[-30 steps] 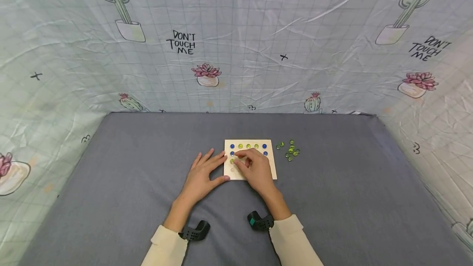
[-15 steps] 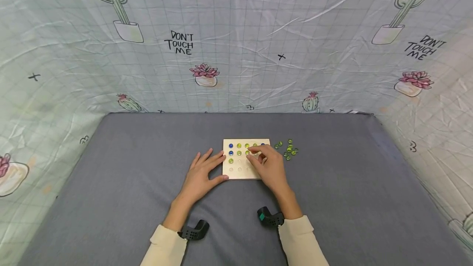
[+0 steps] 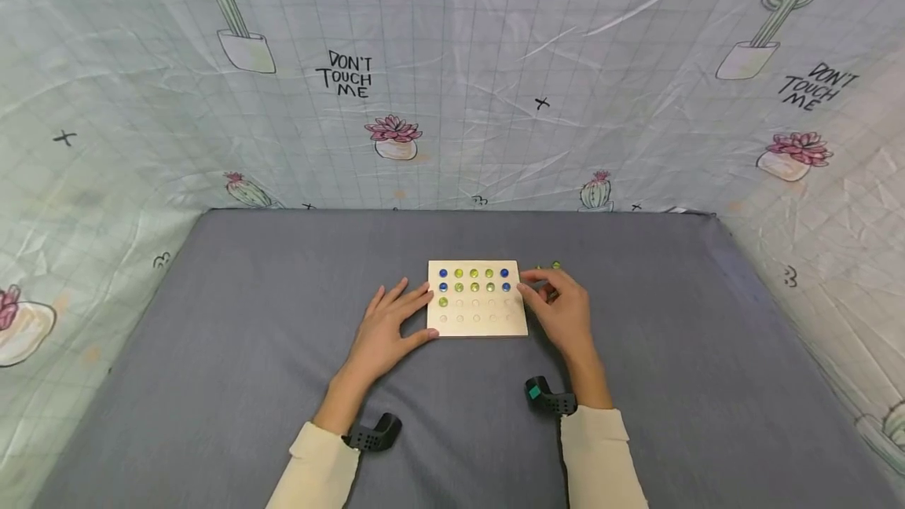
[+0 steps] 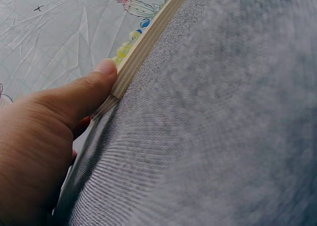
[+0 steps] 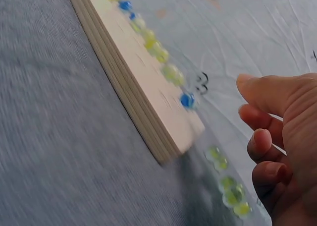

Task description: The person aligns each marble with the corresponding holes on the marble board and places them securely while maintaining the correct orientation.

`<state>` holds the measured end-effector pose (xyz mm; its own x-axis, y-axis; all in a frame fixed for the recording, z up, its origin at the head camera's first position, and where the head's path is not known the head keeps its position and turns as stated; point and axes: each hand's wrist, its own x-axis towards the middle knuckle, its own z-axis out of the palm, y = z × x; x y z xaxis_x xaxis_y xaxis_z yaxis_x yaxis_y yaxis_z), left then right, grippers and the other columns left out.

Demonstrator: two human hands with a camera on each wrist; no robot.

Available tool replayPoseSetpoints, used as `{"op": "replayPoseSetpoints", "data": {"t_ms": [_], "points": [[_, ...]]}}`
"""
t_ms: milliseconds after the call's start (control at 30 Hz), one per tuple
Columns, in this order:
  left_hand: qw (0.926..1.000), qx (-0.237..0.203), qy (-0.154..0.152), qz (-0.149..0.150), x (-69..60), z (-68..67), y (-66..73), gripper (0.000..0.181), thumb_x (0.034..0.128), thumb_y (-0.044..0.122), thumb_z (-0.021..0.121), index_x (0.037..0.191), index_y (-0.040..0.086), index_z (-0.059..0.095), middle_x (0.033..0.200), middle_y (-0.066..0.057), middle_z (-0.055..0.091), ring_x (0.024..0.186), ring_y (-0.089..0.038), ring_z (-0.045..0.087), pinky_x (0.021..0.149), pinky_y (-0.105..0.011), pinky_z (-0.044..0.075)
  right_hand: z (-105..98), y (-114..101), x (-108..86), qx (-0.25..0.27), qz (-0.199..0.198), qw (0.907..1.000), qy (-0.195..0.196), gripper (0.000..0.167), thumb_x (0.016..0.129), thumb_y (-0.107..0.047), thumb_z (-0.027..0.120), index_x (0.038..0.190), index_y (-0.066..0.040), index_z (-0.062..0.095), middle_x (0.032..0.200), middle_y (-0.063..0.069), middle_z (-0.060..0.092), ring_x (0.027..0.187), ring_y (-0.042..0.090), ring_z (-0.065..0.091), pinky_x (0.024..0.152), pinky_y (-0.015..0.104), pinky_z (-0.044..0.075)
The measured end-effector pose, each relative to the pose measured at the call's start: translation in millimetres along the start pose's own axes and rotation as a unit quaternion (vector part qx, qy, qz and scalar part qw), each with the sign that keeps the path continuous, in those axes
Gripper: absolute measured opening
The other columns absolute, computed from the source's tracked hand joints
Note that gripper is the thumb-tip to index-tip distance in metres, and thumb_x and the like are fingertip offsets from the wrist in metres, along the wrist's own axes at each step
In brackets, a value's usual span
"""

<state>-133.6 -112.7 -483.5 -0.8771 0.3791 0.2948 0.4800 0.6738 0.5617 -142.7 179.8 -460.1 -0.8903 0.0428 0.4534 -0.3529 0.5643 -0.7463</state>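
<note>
The left hand (image 3: 385, 332), fingers spread and straight, touches the wooden board (image 3: 498, 327) along its left edge, thumb at the near corner, as before. The right hand (image 3: 563, 311), thumb and fingertips parted, has moved off the board to just beside its right edge, hiding most loose green marbles (image 3: 556, 265) and revealing a full second row. The board lies flat on grey cloth (image 3: 283, 297), long axis running left to right.
</note>
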Motion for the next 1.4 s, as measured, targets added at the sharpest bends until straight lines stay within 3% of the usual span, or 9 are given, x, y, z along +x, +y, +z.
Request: {"op": "replayPoseSetpoints", "data": {"t_ms": [200, 367, 567, 700, 867, 1167, 1400], "points": [[1.0000, 0.003, 0.002, 0.004, 2.9, -0.6, -0.8, 0.067, 0.0802, 0.041, 0.075, 0.138, 0.014, 0.055, 0.143, -0.001, 0.048, 0.139, -0.030, 0.030, 0.117, -0.050, 0.009, -17, 10, 0.4, 0.017, 0.031, 0.9993, 0.011, 0.017, 0.084, -0.016, 0.076, 0.100, -0.011, 0.074, 0.085, 0.001, 0.062, 0.062, 0.018, 0.047, 0.050, 0.022, 0.035], [0.9999, 0.006, 0.008, 0.006, 0.0, 0.8, -2.1, 0.066, 0.0805, 0.043, 0.074, 0.137, 0.013, 0.056, 0.142, -0.003, 0.049, 0.138, -0.032, 0.032, 0.116, -0.052, 0.011, -28, 18, -3.7, 0.027, 0.063, 0.9975, 0.018, 0.018, 0.084, -0.013, 0.076, 0.101, -0.008, 0.074, 0.087, 0.005, 0.064, 0.061, 0.018, 0.046, 0.048, 0.022, 0.034], [0.9999, 0.006, -0.005, -0.009, -3.1, -2.0, -1.7, 0.067, 0.0814, 0.045, 0.072, 0.139, 0.016, 0.054, 0.144, 0.000, 0.047, 0.139, -0.029, 0.030, 0.117, -0.048, 0.009, -35, -3, -5.7, 0.039, 0.103, 0.9933, 0.033, 0.019, 0.083, -0.004, 0.075, 0.101, 0.003, 0.072, 0.088, 0.018, 0.067, 0.062, 0.023, 0.049, 0.049, 0.018, 0.035], [0.9998, 0.008, -0.013, -0.015, -3.9, -3.0, -2.0, 0.067, 0.0820, 0.046, 0.072, 0.140, 0.017, 0.053, 0.145, 0.001, 0.046, 0.140, -0.028, 0.028, 0.118, -0.047, 0.007, -34, 10, -7.9, 0.042, 0.128, 0.9904, 0.032, 0.020, 0.083, -0.011, 0.076, 0.100, -0.001, 0.073, 0.087, 0.014, 0.067, 0.063, 0.020, 0.050, 0.050, 0.017, 0.037], [0.9999, 0.009, -0.009, -0.011, -2.8, -2.1, -2.4, 0.067, 0.0825, 0.045, 0.071, 0.140, 0.017, 0.053, 0.145, 0.001, 0.046, 0.140, -0.028, 0.028, 0.118, -0.047, 0.008, -32, 37, -7.3, 0.024, 0.136, 0.9904, 0.009, 0.023, 0.081, -0.022, 0.079, 0.098, -0.008, 0.074, 0.084, 0.006, 0.067, 0.062, 0.014, 0.048, 0.051, 0.019, 0.037], [0.9999, 0.010, 0.000, -0.005, 0.4, -1.3, -0.2, 0.067, 0.0797, 0.042, 0.075, 0.138, 0.016, 0.055, 0.143, -0.001, 0.048, 0.139, -0.029, 0.030, 0.117, -0.048, 0.009, -35, 37, -4.3, -0.015, 0.146, 0.9886, -0.032, 0.025, 0.080, -0.019, 0.080, 0.101, -0.008, 0.073, 0.086, 0.004, 0.068, 0.062, 0.014, 0.046, 0.052, 0.021, 0.036], [0.9999, 0.011, -0.006, -0.005, 0.4, -1.7, 1.7, 0.067, 0.0805, 0.044, 0.073, 0.138, 0.016, 0.054, 0.144, 0.001, 0.047, 0.139, -0.029, 0.030, 0.118, -0.047, 0.008, -34, 38, -4.9, -0.041, 0.146, 0.9879, -0.032, 0.022, 0.078, -0.017, 0.081, 0.097, -0.009, 0.073, 0.082, 0.003, 0.067, 0.060, 0.013, 0.046, 0.050, 0.021, 0.035]]}}
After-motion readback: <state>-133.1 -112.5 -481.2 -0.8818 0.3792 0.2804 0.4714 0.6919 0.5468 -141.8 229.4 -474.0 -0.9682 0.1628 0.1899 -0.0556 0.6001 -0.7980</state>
